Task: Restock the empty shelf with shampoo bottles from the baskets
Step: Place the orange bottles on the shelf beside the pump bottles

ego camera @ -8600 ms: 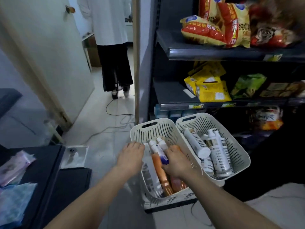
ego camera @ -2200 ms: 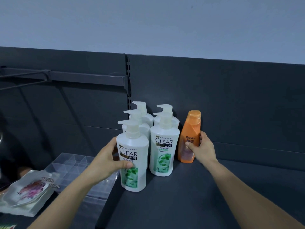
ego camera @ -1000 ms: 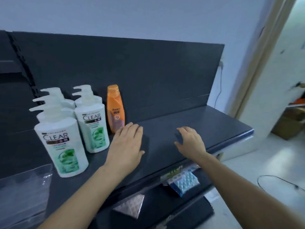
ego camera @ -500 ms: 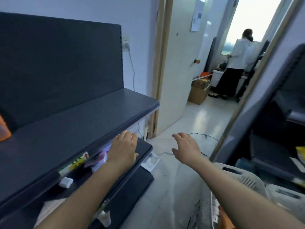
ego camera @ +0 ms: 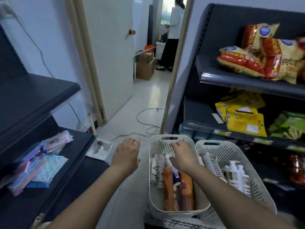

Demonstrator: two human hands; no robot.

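Note:
Two white slotted baskets stand on the floor in front of me. The left basket (ego camera: 154,198) holds orange shampoo bottles (ego camera: 186,189) and white tubes (ego camera: 156,169). In the right basket (ego camera: 257,190) lie white pump bottles (ego camera: 236,176). My right hand (ego camera: 183,156) hovers over the left basket with relaxed fingers, holding nothing. My left hand (ego camera: 126,155) hangs empty over the floor, just left of that basket. The dark shelf (ego camera: 33,96) runs along the left.
A lower shelf at the left carries flat pastel packets (ego camera: 36,162). The dark rack (ego camera: 247,83) at the right holds snack bags. Cables (ego camera: 146,124) lie on the tiled floor. Beyond the open door (ego camera: 113,55) a person (ego camera: 171,38) in a white top stands.
I have turned right and down from the shelf to the baskets. Both hands came down, the right one now over the left basket.

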